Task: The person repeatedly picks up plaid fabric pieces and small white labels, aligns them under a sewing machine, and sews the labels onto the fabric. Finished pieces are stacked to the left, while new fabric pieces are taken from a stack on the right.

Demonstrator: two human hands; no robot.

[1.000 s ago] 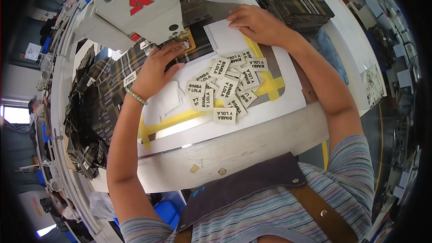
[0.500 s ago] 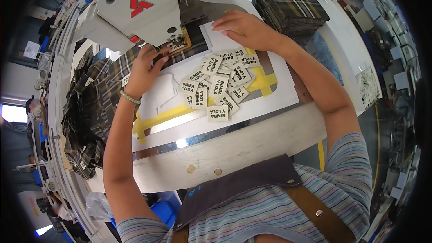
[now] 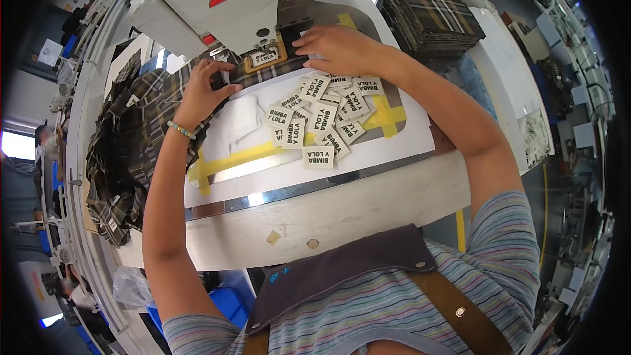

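Dark plaid fabric (image 3: 248,79) lies under the sewing machine's head (image 3: 227,10). On it sits a white label (image 3: 265,57) with dark lettering, ringed by a brass-coloured clamp frame (image 3: 283,50). My left hand (image 3: 205,91) is just left of the frame, thumb and fingers apart over the fabric; a small white piece shows between them, too unclear to name. To the frame's right my right hand (image 3: 338,49) has its fingers stretched out over the fabric's right end, holding nothing visible. A loose pile of similar labels (image 3: 322,118) lies on white card in front.
A tall stack of folded plaid pieces (image 3: 430,16) stands at the back right. More plaid fabric (image 3: 121,171) hangs in a heap on the left. Yellow tape (image 3: 246,158) borders the work plate. A blue bin (image 3: 230,304) is below the table's front edge (image 3: 361,207).
Both hands have drawn slightly back from the clamp frame, so the label in it shows fully. My right hand has come down onto the fabric's right end. The view has shifted a little.
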